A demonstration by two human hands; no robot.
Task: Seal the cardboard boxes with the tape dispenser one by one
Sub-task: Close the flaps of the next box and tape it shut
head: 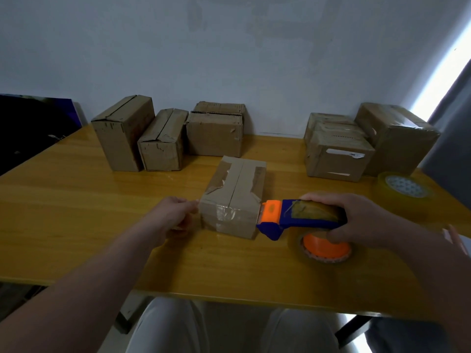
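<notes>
Right hand [364,220] grip over half-hidden tape dispenser [286,220]

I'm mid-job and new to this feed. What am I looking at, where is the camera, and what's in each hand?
No machine here: a person works with bare hands, and the one picture comes from a camera on their head, looking down over the arms. On the yellow table lies a cardboard box with clear tape across its near face. The right hand grips a blue and orange tape dispenser, its orange head against the box's right end. The left hand is at the box's left end; whether it pinches tape is unclear. More boxes stand at the back, and a spare tape roll lies far right.
</notes>
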